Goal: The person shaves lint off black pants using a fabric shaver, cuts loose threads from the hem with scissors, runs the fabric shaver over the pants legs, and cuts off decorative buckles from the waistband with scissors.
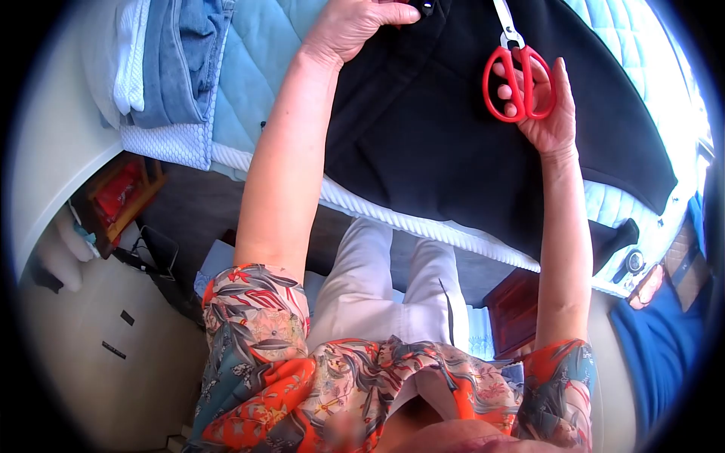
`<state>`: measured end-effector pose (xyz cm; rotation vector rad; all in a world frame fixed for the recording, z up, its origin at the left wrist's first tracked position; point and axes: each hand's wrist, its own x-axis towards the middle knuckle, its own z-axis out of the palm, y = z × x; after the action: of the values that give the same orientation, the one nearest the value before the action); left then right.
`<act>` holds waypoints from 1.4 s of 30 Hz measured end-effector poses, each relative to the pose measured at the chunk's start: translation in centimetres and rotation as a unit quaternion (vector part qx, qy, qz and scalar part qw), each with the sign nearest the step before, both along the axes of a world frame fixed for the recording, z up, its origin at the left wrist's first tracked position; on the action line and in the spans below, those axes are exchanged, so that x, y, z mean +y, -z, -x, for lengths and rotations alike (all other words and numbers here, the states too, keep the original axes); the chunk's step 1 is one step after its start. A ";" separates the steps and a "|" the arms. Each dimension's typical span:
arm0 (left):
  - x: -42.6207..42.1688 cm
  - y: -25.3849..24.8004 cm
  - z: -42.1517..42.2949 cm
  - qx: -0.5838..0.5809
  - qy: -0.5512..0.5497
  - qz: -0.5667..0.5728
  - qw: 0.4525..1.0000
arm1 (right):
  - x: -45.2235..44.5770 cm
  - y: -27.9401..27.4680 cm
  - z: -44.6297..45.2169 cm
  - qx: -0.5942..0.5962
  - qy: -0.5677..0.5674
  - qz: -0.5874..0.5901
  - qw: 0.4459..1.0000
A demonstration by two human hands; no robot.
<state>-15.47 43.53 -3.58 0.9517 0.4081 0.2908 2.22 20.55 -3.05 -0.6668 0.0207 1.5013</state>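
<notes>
At the top edge, my left hand [351,29] is closed on the black garment [438,121], with the thumb stretched along the cloth and the fingers partly cut off by the frame. A small dark piece with a bright spot [428,6] lies just past the thumb tip; I cannot make out what it is. My right hand [550,121] holds a pair of scissors [521,83] with red handles, fingers behind and through the loops. The blades point away over the black cloth, and their tips are out of frame.
The garment lies spread on a bed with a light blue quilted cover [264,72]. Folded jeans [170,68] and white cloth [132,57] are stacked at the left. A wooden stool-like piece with something red [121,192] stands below left. Blue fabric [657,355] hangs at the right.
</notes>
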 end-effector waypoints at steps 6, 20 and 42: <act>-0.2 -0.2 -0.4 0.043 0.000 -0.017 0.999 | 0.0 0.0 -0.2 0.014 0.003 -0.005 1.000; 0.0 1.3 -0.8 0.094 -0.049 -0.038 0.994 | 0.0 0.0 -0.2 0.014 0.010 -0.020 1.000; 0.1 0.2 -0.4 0.059 -0.048 0.006 0.997 | -0.2 0.8 -0.2 0.023 0.010 -0.041 0.999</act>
<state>-15.08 43.65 -3.82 0.9423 0.5636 0.3196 2.40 20.39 -3.87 -0.5649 -0.0005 1.4905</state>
